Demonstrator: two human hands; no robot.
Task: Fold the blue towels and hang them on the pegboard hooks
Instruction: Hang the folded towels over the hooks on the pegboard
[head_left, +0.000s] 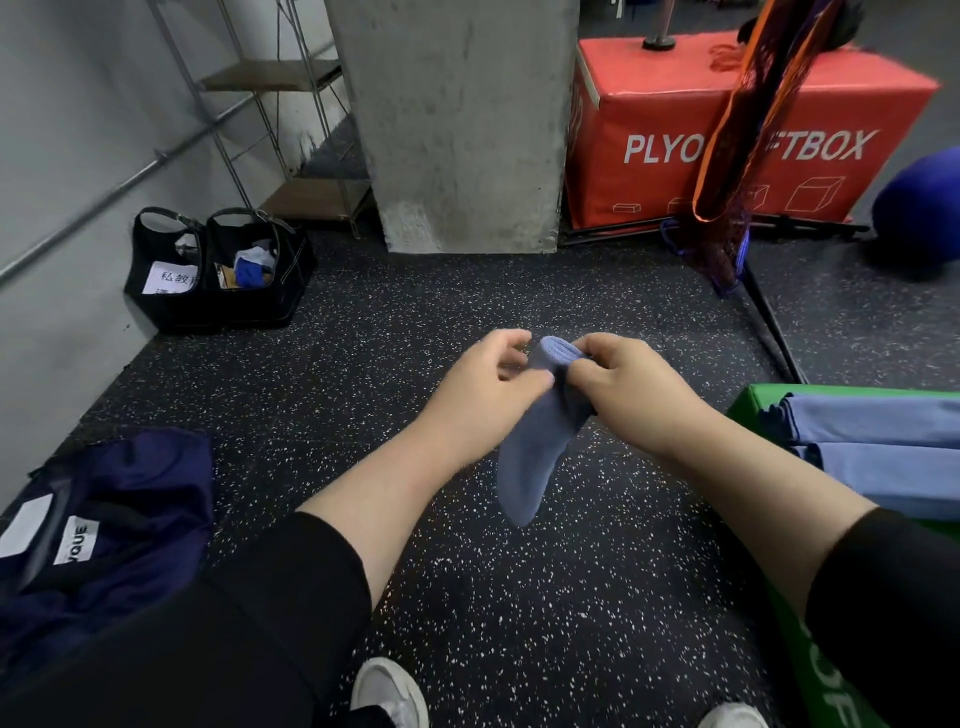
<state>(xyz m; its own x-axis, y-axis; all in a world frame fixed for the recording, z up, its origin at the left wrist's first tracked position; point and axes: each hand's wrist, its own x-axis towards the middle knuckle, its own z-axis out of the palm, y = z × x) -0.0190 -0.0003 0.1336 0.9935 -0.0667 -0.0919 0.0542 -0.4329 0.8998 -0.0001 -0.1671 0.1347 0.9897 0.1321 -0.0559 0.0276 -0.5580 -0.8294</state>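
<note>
A small blue towel, folded into a narrow strip, hangs in the air above the speckled floor. My left hand pinches its top from the left with curled fingers. My right hand pinches the same folded top edge from the right. The lower end dangles free between my forearms. Two more folded blue towels lie stacked on a green box at the right. No pegboard or hooks appear in this view.
A concrete pillar stands ahead, with a red plyo box to its right and netting hanging before it. Two black bags sit by the left wall under a wire shelf. A dark navy bag lies near left.
</note>
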